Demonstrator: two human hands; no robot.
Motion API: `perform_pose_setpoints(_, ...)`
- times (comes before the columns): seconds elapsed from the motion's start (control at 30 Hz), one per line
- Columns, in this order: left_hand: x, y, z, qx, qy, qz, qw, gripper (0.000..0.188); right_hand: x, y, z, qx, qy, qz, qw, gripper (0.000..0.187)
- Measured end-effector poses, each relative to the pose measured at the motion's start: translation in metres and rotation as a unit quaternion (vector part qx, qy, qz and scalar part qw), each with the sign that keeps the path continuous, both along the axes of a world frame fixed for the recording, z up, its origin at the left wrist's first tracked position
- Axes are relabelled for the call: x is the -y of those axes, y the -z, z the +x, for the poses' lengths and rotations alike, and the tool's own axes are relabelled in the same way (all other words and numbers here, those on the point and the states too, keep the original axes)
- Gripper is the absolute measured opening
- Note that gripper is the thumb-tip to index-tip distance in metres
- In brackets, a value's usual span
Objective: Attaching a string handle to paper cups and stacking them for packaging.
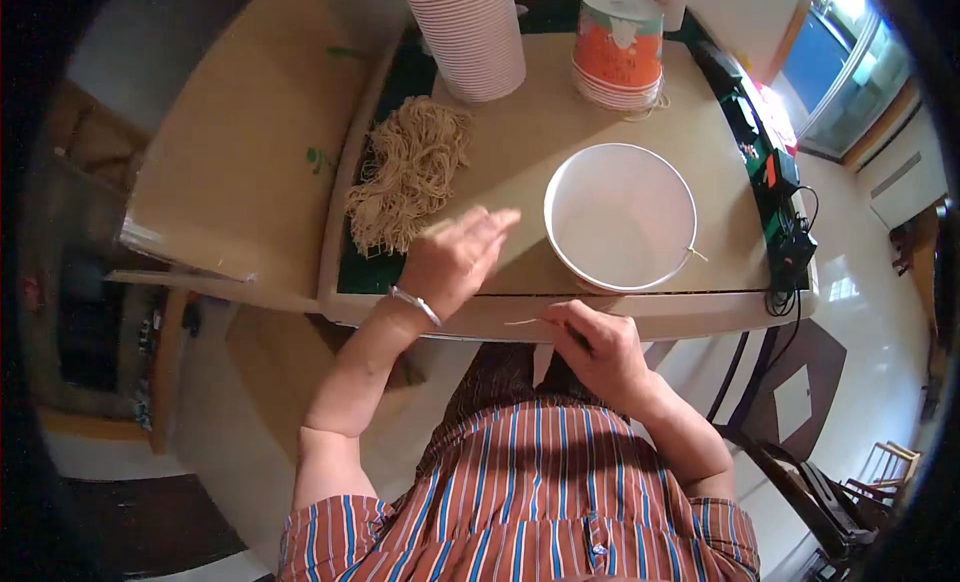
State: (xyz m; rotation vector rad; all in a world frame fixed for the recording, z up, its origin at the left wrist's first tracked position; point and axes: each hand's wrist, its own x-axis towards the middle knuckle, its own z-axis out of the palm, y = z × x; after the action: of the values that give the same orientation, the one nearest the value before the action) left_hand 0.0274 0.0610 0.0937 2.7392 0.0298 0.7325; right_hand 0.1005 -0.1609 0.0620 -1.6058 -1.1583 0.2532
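Note:
My right hand (600, 354) is closed in a pinch at the table's front edge. A thin beige string (522, 323) sticks out from its fingertips toward the left. My left hand (458, 260) hovers over the front of the table, slightly blurred, its fingers stretched out and nothing in them. Beyond my right hand stands a white paper bucket (620, 217), its mouth facing up and its inside bare. A short bit of string (697, 253) pokes through the right side of its rim. Left of the bucket, near my left hand, lies a loose heap of beige strings (412, 172).
At the back rise a tall stack of paper buckets (472, 44) and a shorter upside-down stack of orange ones (619, 57). Black boxes with cables (785, 197) line the table's right edge. A large cardboard sheet (240, 152) adjoins the left side.

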Motion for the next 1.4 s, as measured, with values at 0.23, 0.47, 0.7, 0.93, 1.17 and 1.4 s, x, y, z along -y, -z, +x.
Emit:
perform_pose_setpoints(0.23,-0.01,-0.009,0.059,0.02,0.112,0.024,0.993,0.05,0.014,-0.011,0.0,-0.01,-0.011,0.039,0.999,0.015)
perform_pose_setpoints(0.47,-0.023,-0.012,0.072,-0.015,0.169,0.081,0.982,0.026,0.021,-0.006,-0.002,-0.183,-0.009,0.023,0.983,0.012)
perform_pose_setpoints(0.7,-0.021,-0.037,0.059,-0.04,0.17,0.094,0.98,0.02,0.022,-0.011,0.005,-0.192,-0.067,0.02,0.979,0.012)
perform_pose_setpoints(0.93,-0.013,-0.066,0.052,-0.034,0.175,0.11,0.978,0.022,0.025,-0.019,0.018,-0.203,0.049,0.03,0.977,0.01)
perform_pose_setpoints(1.17,-0.016,-0.065,0.055,-0.028,0.228,-0.032,0.973,0.014,0.029,-0.036,0.032,-0.142,0.079,0.005,0.987,0.013)
perform_pose_setpoints(1.4,-0.014,-0.06,0.049,-0.104,0.175,-0.126,0.971,0.012,0.029,-0.04,0.038,-0.096,0.117,0.01,0.988,0.015)
